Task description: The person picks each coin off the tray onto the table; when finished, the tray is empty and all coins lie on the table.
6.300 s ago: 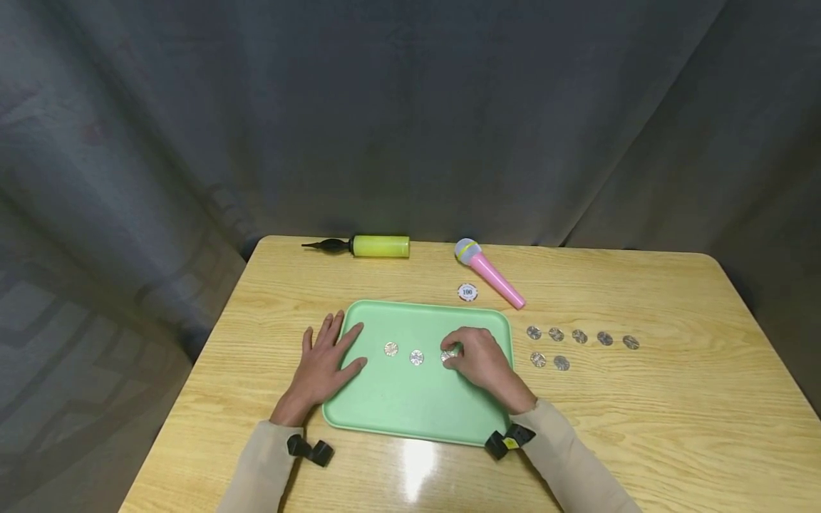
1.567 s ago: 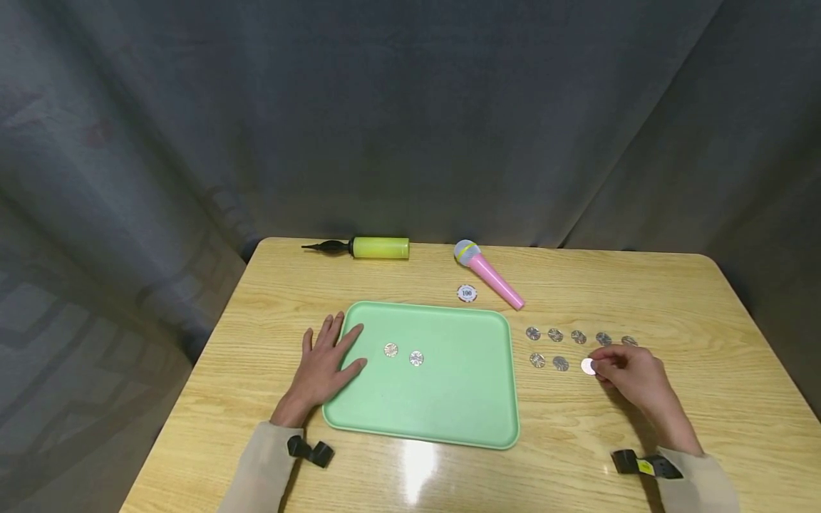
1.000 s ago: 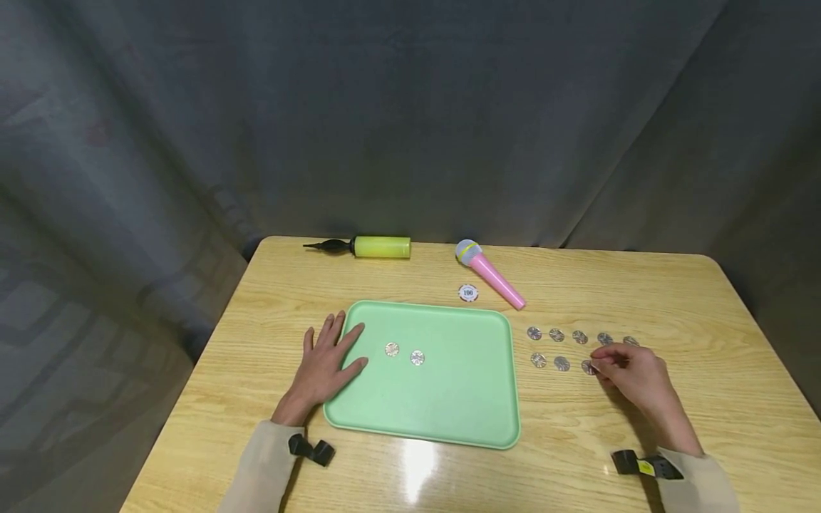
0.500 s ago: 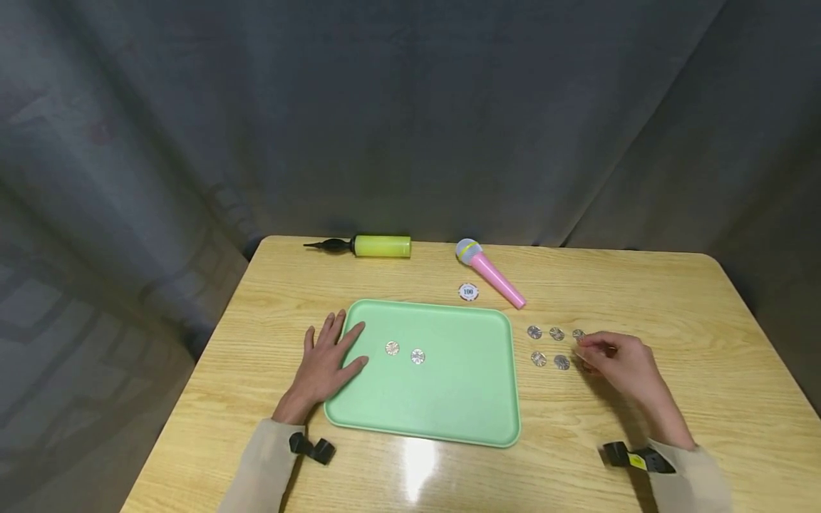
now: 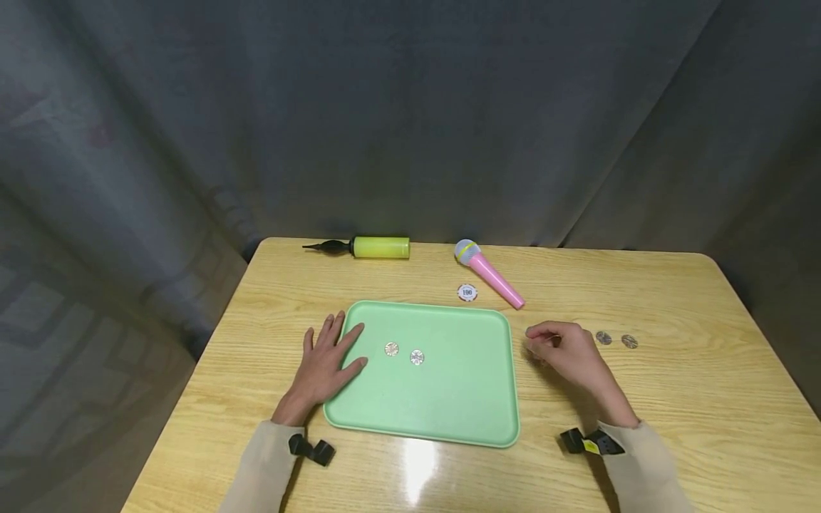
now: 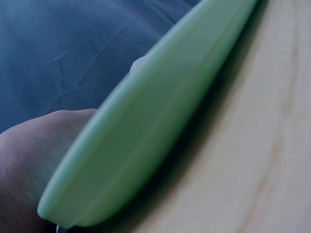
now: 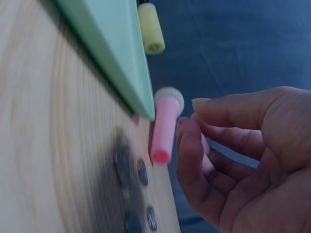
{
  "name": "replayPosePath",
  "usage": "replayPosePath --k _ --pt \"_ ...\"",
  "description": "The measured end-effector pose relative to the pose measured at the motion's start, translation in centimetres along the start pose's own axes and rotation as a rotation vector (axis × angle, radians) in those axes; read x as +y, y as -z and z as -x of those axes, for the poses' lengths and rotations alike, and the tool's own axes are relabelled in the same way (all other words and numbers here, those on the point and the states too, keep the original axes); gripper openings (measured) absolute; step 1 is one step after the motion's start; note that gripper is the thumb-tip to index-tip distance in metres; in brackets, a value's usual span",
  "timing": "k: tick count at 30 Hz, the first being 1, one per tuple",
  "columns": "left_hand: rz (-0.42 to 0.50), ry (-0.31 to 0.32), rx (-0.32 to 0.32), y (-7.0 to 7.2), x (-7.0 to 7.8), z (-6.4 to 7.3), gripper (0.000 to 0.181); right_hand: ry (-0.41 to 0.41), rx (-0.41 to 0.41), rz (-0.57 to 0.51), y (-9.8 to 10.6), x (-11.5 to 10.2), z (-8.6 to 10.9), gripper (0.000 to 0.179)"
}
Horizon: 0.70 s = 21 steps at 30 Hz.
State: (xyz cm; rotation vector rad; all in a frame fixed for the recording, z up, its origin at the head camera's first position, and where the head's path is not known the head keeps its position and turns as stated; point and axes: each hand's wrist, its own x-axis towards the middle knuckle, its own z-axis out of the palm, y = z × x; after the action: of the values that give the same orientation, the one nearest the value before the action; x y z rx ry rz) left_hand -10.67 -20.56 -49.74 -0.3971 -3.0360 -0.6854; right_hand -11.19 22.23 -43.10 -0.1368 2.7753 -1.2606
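Note:
My left hand (image 5: 323, 367) lies with spread fingers on the left rim of the green tray (image 5: 449, 417). Inside the tray are two silvery coins, one left (image 5: 391, 349) and one right (image 5: 417, 357). Just right of the tray, my right hand (image 5: 567, 353) hovers above the table, its fingers loosely bent. Nothing shows between thumb and fingertips in the right wrist view. Beneath it there, several coins (image 7: 142, 172) lie on the wood. Beyond that hand, two coins (image 5: 603, 338) show in the head view; the hand covers the others.
Behind the tray lie a white chip marked 100 (image 5: 467, 293) and a pink toy microphone (image 5: 497, 280). A yellow hand pump (image 5: 381, 247) with a black nozzle lies near the table's back edge. A dark curtain (image 5: 410, 121) hangs behind the table (image 5: 673, 413).
My right hand took a third coin from the tray and set it at the end of the front row on the right. It let go and moved left. The left hand stayed put.

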Motion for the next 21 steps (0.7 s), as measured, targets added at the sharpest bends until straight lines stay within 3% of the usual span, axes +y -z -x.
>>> replayPosePath --k 21 --pt "-0.012 0.003 -0.003 0.0 -0.1 -0.1 0.067 0.125 -0.145 -0.045 -6.6 -4.6 -3.5 0.010"
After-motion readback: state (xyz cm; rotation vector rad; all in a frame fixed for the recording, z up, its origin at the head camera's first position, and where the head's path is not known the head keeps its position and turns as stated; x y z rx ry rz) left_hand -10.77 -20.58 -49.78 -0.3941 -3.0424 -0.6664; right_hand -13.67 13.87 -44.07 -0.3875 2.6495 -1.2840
